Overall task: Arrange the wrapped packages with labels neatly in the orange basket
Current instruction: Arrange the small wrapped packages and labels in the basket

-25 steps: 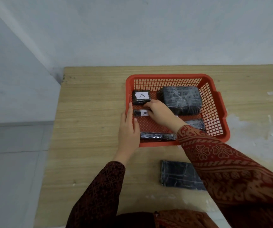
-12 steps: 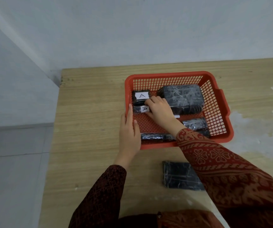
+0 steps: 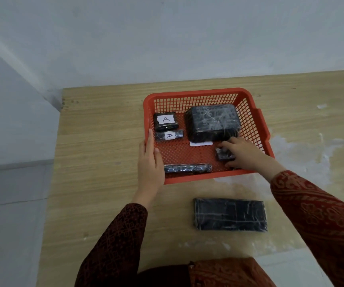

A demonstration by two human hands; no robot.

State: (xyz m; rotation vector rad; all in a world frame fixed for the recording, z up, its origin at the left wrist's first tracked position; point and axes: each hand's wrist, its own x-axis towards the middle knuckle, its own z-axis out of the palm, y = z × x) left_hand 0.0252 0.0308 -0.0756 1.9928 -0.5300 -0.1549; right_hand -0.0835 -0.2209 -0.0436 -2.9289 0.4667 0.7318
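Basket: I see the orange basket [image 3: 247, 129] on the wooden worktop [image 3: 104, 162], near its far edge, with its mesh floor partly bare in the middle.
Left hand: my left hand [image 3: 149, 162] lies flat and open against the basket's left near corner, fingers stretched along the rim, gripping nothing.
Right hand: my right hand [image 3: 242, 153] is inside the basket at its right near side, fingers curled around a small pack [image 3: 224, 154]; I cannot tell whether the pack is lifted or lies on the mesh.
Square pack: a square pack [image 3: 165, 121] with a white "A" label sits in the far left corner of the basket.
Slim pack: a slim pack [image 3: 169, 135], also labelled "A", lies just in front of the square one, close to it.
Big pack: a big pack [image 3: 213, 122] without a visible label fills the far right part of the basket.
White slip: a white slip [image 3: 201, 143] pokes out at the big pack's near edge; I cannot read it.
Long pack: a long pack [image 3: 187, 168] lies along the near wall, just beside my left hand.
Flat pack: a flat pack [image 3: 230, 214] lies outside the basket on the worktop, nearer to me, between my sleeves, showing no label.
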